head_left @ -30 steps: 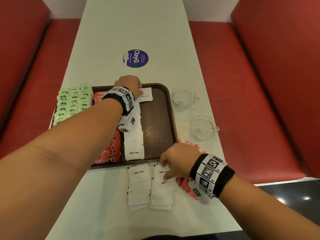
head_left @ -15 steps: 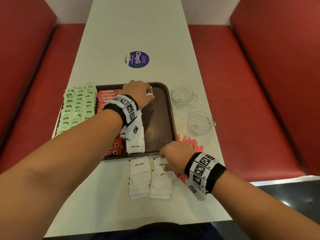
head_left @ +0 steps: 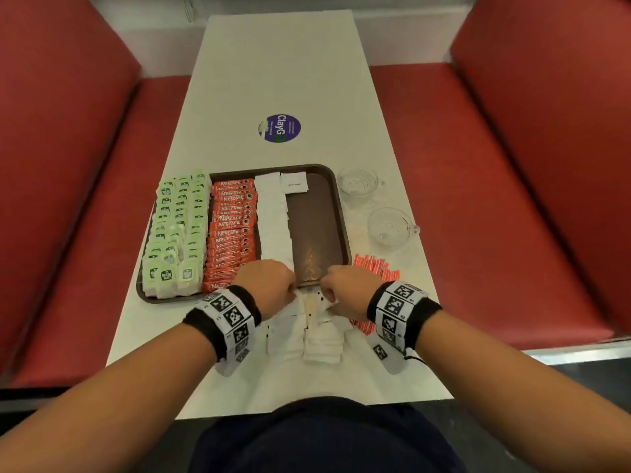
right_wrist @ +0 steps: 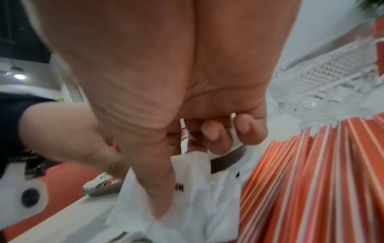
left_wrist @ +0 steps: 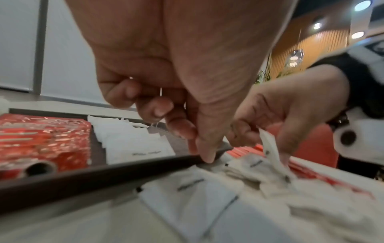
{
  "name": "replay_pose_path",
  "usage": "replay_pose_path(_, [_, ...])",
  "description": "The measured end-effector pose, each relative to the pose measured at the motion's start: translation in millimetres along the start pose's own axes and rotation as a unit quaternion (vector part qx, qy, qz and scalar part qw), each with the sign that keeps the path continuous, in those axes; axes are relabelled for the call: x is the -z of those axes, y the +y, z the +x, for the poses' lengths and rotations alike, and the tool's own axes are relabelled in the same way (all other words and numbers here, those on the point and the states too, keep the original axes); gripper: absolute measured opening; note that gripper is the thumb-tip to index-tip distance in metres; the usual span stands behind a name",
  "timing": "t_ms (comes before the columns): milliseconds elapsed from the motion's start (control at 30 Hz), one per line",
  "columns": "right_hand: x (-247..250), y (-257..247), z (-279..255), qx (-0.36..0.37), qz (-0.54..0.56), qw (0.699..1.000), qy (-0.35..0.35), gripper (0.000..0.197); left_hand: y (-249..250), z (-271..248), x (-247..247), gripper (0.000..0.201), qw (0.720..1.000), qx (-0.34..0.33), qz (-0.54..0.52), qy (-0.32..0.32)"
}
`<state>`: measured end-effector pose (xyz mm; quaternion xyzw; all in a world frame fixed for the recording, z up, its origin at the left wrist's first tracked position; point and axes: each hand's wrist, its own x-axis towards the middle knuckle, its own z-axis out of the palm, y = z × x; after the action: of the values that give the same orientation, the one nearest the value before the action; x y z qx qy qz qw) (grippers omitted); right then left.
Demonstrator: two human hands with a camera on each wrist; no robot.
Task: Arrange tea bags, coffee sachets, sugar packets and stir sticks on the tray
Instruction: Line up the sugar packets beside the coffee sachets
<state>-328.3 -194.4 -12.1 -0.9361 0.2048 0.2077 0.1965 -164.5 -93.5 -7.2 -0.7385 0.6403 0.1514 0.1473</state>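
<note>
On the brown tray (head_left: 317, 227) lie green tea bags (head_left: 177, 230), red coffee sachets (head_left: 232, 230) and a column of white sugar packets (head_left: 273, 220), with one packet (head_left: 293, 181) beside its far end. Loose sugar packets (head_left: 307, 339) are heaped on the table just before the tray. My right hand (head_left: 324, 291) pinches one sugar packet (left_wrist: 268, 144) above that heap. My left hand (head_left: 292, 290) is close beside it, fingers curled, thumb tip at the tray's near rim, and nothing shows between its fingers (left_wrist: 180, 129). Orange stir sticks (head_left: 375, 268) lie right of the hands.
Two glass cups (head_left: 356, 182) (head_left: 389, 227) stand on the table right of the tray. A round purple sticker (head_left: 280, 128) marks the table beyond the tray. Red bench seats run along both long sides of the narrow white table (head_left: 273, 63).
My left hand has drawn back from the tray's far end to its near rim, leaving one sugar packet there. My right hand has lifted a packet off the heap.
</note>
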Motion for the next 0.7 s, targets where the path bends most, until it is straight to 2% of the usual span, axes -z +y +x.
replay_pose_path(133, [-1, 4, -4, -0.025, 0.076, 0.996, 0.034, 0.027, 6, -9, -14, 0.031, 0.998, 0.009, 0.052, -0.034])
replay_pose_path(267, [0, 3, -11, -0.033, 0.129, 0.989, 0.068, 0.02, 9, -14, -18, 0.032, 0.999, 0.007, 0.041, -0.022])
replay_pose_path(433, [1, 1, -18, -0.03, 0.12, 0.989, 0.078, 0.006, 18, -20, -21, 0.03, 0.997, 0.036, 0.071, 0.007])
replay_pose_path(600, [4, 2, -23, -0.059, 0.142, 0.987, 0.045, 0.043, 17, -19, -22, 0.034, 0.999, 0.028, 0.024, 0.008])
replay_pose_path(700, [6, 1, -23, -0.055, 0.149, 0.987, 0.026, 0.034, 13, -16, -18, 0.041, 1.0, 0.008, -0.002, -0.004])
